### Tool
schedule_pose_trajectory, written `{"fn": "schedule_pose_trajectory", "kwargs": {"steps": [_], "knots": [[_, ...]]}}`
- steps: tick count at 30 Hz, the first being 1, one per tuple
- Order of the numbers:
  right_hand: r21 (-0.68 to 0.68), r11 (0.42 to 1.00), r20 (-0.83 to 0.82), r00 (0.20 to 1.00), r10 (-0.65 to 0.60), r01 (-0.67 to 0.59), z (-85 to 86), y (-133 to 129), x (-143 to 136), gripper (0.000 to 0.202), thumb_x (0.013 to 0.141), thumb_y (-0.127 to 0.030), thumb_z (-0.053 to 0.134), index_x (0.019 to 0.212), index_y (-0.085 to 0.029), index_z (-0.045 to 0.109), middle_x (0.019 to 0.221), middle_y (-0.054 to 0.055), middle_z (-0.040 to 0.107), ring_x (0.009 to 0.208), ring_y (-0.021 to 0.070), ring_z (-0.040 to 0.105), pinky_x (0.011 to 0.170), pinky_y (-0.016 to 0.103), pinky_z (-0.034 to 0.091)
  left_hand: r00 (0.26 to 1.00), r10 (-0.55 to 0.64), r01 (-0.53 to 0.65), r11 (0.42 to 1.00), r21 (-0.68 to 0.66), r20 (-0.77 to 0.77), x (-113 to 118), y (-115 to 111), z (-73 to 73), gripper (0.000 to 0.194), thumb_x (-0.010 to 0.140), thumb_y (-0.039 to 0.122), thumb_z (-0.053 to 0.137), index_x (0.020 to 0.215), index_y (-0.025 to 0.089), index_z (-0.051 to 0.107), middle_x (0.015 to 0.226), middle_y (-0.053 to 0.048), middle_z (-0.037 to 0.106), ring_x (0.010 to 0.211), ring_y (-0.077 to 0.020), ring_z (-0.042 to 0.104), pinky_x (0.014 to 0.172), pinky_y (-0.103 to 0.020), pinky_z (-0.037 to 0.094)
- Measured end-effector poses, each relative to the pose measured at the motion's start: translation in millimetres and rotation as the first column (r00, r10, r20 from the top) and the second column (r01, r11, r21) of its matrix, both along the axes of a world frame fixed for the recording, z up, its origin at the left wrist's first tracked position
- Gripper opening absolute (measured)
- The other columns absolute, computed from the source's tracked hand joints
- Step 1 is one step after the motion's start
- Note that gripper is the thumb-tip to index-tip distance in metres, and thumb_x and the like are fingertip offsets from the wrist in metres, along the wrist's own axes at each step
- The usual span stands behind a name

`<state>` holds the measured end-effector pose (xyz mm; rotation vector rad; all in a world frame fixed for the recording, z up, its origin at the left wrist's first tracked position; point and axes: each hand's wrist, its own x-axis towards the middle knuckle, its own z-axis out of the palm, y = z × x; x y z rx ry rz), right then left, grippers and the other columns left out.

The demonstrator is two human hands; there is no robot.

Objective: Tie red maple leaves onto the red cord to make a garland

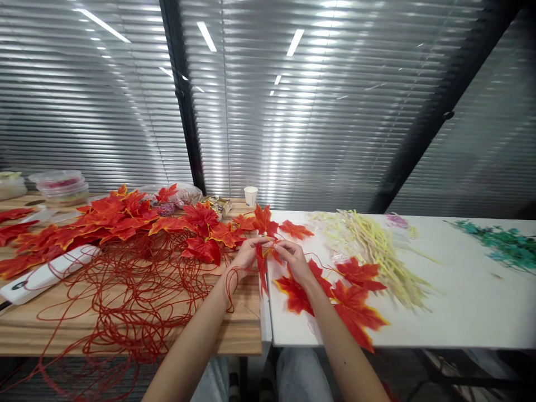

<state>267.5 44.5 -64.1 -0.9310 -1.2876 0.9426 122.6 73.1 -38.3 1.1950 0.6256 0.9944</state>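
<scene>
Above the seam between two tables, my left hand (pixel 247 254) and my right hand (pixel 293 258) meet with fingertips pinched together. Between them is an artificial maple leaf (pixel 262 267), red with a yellow edge, hanging from thin red cord. A loop of the red cord (pixel 229 286) hangs at my left wrist. Which hand has the leaf's stem and which the cord is too small to tell. More red maple leaves (pixel 355 310) lie under and beside my right forearm. Left of my hands spreads a big tangle of red cord (pixel 138 290), with piled maple leaves (pixel 113 215) behind it.
A white power strip (pixel 52 273) lies on the wooden table (pixel 234 329). Stacked plastic tubs (pixel 61 187) and a paper cup (pixel 250 196) stand at the back. Yellow stems (pixel 381 251) and green foliage (pixel 502 243) lie on the white table (pixel 460 312). Blinds rise behind.
</scene>
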Motion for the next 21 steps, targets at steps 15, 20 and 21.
{"fn": "schedule_pose_trajectory", "kwargs": {"steps": [15,20,21], "knots": [[-0.012,0.999,0.013,0.999,0.032,-0.032,-1.3,0.9,0.4,0.016,0.072,-0.036,0.062,0.070,-0.021,0.064,0.063,-0.002,0.055,0.055,0.0110,0.044,0.054,0.024,0.034,0.997,0.075,-0.075,0.997,-0.033,-0.008,1.0,5.6,-5.1,0.040,0.056,0.036,0.075,0.085,0.010,0.068,0.076,-0.010,0.067,0.087,-0.0253,0.058,0.078,-0.036,0.044],[-0.029,0.999,0.009,0.999,0.034,-0.033,-0.8,1.0,0.9,0.016,0.073,-0.036,0.062,0.071,-0.020,0.064,0.062,-0.002,0.054,0.054,0.0108,0.042,0.052,0.024,0.032,0.997,0.077,-0.077,0.997,-0.027,-0.007,1.1,7.2,-8.7,0.040,0.054,0.037,0.076,0.083,0.011,0.068,0.079,-0.011,0.067,0.089,-0.0268,0.058,0.079,-0.037,0.043],[-0.031,0.999,0.012,0.999,0.037,-0.036,-0.4,0.8,0.9,0.017,0.073,-0.037,0.061,0.071,-0.020,0.064,0.062,-0.002,0.053,0.054,0.0109,0.042,0.052,0.024,0.032,0.997,0.075,-0.075,0.997,-0.026,-0.005,1.2,7.8,-9.7,0.039,0.054,0.037,0.076,0.083,0.010,0.068,0.080,-0.012,0.067,0.089,-0.0273,0.058,0.079,-0.037,0.043]]}}
